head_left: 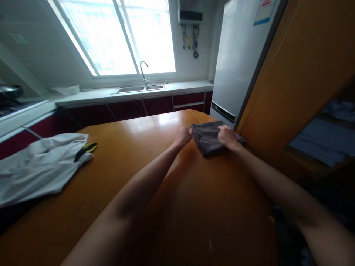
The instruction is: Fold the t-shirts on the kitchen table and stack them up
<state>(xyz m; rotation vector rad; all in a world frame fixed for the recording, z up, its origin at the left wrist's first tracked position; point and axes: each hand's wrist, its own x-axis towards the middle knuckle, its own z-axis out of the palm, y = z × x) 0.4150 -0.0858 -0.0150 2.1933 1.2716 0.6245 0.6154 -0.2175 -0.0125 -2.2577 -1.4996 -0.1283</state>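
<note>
Left hand (183, 136) looks closed on the near-left edge of the dark folded cloth (206, 140), fingers curled in. Right hand (227, 136) lies on top of the same cloth toward its right side, fingers bent; can't tell if it pinches fabric or just presses. Cloth sits flat at the table's far right, near the fridge (235, 55).

Surface: glossy orange-brown wooden table (124, 147), angled corners, window glare at the far end, small pale marks up close. White garment (41, 162) with a black-and-yellow part (90, 147) lies rumpled at left.

Room: kitchen. Bright sliding window (111, 33), pale counter (94, 95) with steel sink (130, 89) and faucet (143, 72), dark red cabinets (124, 110) below. Wall unit (190, 5) with hoses, one yellow. Blue-grey fabric (327, 140) on a shelf at right.

Labels: fridge sticker (264, 13), white with red and blue; text unreadable.
</note>
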